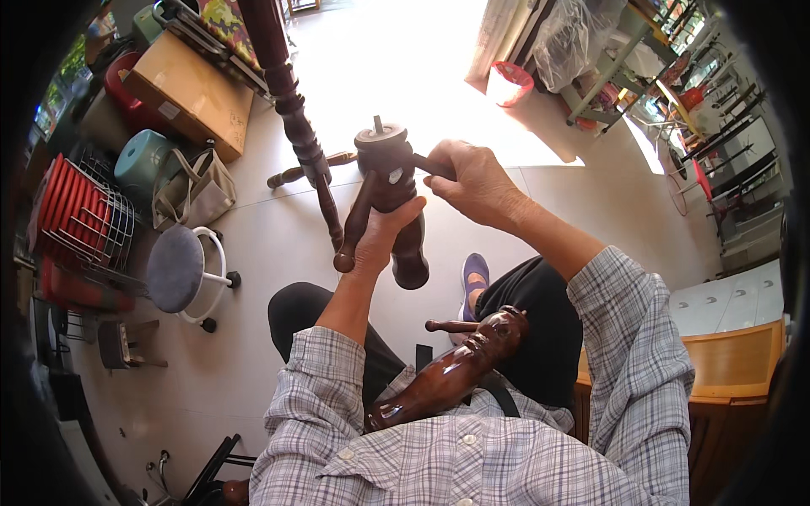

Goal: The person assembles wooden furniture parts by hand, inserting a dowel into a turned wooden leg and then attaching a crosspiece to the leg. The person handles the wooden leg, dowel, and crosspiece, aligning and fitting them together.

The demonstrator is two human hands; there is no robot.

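Observation:
In front of me a dark brown turned wooden post section point(411, 255) is held up, with a metal bolt point(378, 126) standing out of its pale top end. My left hand point(381, 236) is wrapped round its middle, behind a round-tipped wooden peg point(358, 221) that slants down from its side. My right hand point(474, 184) grips a second dark wooden peg point(434, 167) at the post's right side; whether it is fixed in is hard to see. Across my lap lies a glossy reddish-brown turned wooden piece point(451, 371) with a small peg point(449, 325).
A tall turned wooden stand point(297, 122) rises beyond my left hand on splayed legs point(291, 174). At left are a grey round stool point(175, 268), tote bag point(198, 187), cardboard box point(190, 93) and wire basket point(105, 221). A pink bin point(509, 83) and cluttered racks point(624, 76) stand at far right.

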